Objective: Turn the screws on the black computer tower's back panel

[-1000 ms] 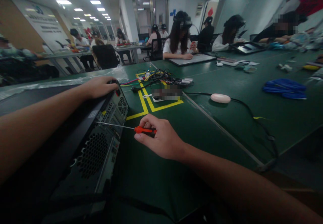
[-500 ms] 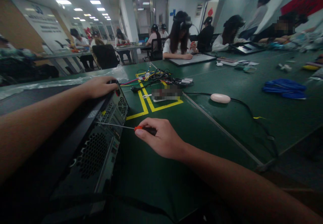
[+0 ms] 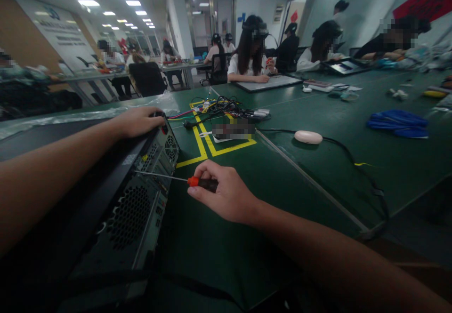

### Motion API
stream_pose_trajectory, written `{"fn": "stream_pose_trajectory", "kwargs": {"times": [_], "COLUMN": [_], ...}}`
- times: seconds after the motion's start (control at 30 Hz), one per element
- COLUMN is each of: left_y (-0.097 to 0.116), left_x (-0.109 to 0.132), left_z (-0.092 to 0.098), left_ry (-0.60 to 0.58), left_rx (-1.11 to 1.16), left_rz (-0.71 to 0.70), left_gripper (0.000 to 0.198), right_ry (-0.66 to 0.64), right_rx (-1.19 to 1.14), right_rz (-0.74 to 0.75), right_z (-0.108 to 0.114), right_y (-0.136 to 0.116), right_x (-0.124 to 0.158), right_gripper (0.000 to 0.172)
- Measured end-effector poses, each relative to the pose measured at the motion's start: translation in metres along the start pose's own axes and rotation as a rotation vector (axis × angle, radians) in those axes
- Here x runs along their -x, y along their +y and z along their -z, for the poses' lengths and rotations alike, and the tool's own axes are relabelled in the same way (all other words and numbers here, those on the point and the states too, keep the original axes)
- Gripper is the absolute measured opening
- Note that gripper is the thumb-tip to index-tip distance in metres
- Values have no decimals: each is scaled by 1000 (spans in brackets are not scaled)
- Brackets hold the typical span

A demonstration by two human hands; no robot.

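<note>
A black computer case (image 3: 76, 181) lies at the left, its metal rear panel with vents facing right. My left hand (image 3: 139, 121) rests on the far top corner of the case, thumb along the edge by the rear panel; its other fingertips are partly hidden. In my right hand (image 3: 226, 191) is a screwdriver (image 3: 193, 181) with a red and black handle. Its long shaft points left, and the tip meets the rear panel near its upper edge, above the large round vent. Whatever the tip touches is too small to make out.
Tangled cables (image 3: 226, 108) lie beyond the case by yellow tape (image 3: 235, 148). A pale oval object (image 3: 308, 137) sits on a black cable to the right. Farther back are a blue bundle (image 3: 398, 124) and people at the table.
My right fingers have shifted around the screwdriver handle, showing more of its red collar. The tip stays at the same place on the panel. My left hand has not moved.
</note>
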State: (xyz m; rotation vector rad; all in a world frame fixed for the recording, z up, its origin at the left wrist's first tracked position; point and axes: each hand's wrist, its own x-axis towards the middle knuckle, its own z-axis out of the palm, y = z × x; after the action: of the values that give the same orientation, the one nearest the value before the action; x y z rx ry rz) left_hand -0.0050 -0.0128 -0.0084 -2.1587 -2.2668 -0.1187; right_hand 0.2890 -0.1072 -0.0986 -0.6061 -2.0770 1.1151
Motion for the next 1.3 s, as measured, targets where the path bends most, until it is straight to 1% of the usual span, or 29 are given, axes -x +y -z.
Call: {"fn": "stream_pose_trajectory", "kwargs": {"times": [0.27, 0.5, 0.97, 1.3], "left_y": [0, 1, -1, -4], "left_x": [0, 1, 0, -2], "left_z": [-1, 0, -1, -2], "left_ry": [8, 2, 7, -3], "left_rx": [-5, -6, -1, -4], "left_rz": [-8, -11, -28, -19], "left_gripper": [75, 73, 75, 75], "right_ry": [-11, 8, 19, 6], "right_rx": [-18, -7, -2, -16], "right_rz": [1, -6, 16, -14], "right_z": [1, 0, 0, 0], "right_y": [-2, -2, -1, -2], "right_x": [0, 0, 0, 1], "right_gripper": [18, 18, 18, 19]}}
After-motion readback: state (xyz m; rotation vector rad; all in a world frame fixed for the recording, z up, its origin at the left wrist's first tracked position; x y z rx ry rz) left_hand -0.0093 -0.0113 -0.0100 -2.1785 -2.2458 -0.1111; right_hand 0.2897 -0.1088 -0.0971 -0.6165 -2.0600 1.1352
